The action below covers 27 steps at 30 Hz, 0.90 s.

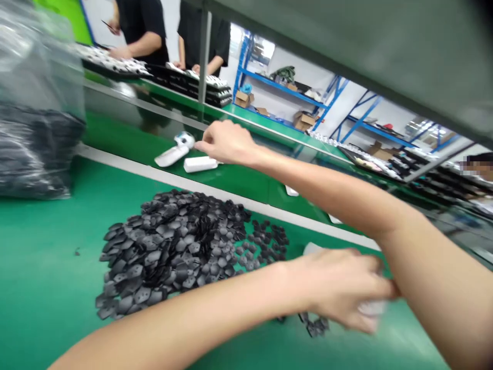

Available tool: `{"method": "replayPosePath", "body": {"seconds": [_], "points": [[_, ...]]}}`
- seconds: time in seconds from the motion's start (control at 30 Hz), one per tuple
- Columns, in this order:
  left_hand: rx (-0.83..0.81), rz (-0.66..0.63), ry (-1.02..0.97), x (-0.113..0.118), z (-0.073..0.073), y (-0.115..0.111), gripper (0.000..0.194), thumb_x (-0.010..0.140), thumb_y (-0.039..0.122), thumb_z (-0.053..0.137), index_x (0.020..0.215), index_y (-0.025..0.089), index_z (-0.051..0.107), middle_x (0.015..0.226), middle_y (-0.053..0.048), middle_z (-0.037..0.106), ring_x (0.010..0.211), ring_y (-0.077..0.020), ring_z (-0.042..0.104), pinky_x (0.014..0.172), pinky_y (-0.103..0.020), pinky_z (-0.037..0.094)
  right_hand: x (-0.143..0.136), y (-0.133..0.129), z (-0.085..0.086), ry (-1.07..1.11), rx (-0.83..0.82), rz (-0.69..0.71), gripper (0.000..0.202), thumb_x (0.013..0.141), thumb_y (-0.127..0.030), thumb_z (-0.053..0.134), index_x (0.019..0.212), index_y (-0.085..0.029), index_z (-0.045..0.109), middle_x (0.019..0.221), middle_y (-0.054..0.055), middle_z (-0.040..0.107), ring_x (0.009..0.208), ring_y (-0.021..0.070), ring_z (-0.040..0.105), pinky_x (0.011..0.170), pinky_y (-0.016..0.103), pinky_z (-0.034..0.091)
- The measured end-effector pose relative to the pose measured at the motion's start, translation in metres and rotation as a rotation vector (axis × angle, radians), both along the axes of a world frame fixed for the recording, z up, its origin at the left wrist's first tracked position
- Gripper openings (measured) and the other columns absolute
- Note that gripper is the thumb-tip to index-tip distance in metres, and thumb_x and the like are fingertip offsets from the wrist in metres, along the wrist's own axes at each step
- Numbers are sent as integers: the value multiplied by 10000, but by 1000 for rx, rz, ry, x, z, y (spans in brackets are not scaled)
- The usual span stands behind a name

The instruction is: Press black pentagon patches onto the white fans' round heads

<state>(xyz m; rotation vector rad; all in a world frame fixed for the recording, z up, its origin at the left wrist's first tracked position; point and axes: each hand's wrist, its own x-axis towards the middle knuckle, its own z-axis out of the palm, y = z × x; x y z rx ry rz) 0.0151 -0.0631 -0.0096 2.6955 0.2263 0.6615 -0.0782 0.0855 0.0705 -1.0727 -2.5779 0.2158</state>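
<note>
My left hand [342, 288], reaching in from the lower left, is closed around a white part [373, 307] at the lower right; motion blurs it. My right arm crosses beyond it, and my right hand [227, 143] is over the green belt [246, 185], fingers curled in a pinch. Whatever is between those fingers cannot be made out. Just left of the fingertips lies a white handheld piece with a rounded head [175, 151], and below them a white block-like piece [200, 164]. A large heap of small black parts [169, 246] lies on the green table [38, 257].
A clear plastic bag of dark parts [36, 139] stands at the left. Smaller black parts [265, 239] lie right of the heap. A metal post [205, 56] and overhead shelf [365, 46] frame the view. Across the belt, two people work beside trays of white parts [111, 62].
</note>
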Motion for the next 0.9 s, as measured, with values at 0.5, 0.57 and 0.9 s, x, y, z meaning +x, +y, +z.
{"method": "replayPosePath", "body": {"seconds": [0.5, 0.57, 0.9], "points": [[-764, 521, -532, -7, 2, 56, 353, 857, 522, 800, 915, 186, 706, 812, -36, 715, 658, -152, 588, 578, -266, 425, 275, -190, -118, 370, -321, -338, 257, 1009, -404, 699, 853, -223, 794, 807, 40, 807, 639, 188, 707, 637, 323, 543], [-735, 540, -519, -1, 4, 55, 332, 857, 503, 800, 904, 190, 701, 801, -29, 714, 669, -154, 594, 576, -265, 423, 264, -203, -136, 353, -414, -264, 186, 1007, -364, 715, 960, -218, 821, 952, 47, 835, 724, 189, 739, 697, 315, 567], [-705, 623, -490, 10, 13, 50, 266, 869, 437, 797, 887, 191, 698, 720, -1, 674, 597, -139, 560, 528, -279, 389, 256, -193, -139, 125, -306, -109, 205, 989, -402, 770, 1058, -213, 813, 1065, 72, 820, 997, 273, 768, 868, 374, 562]]}}
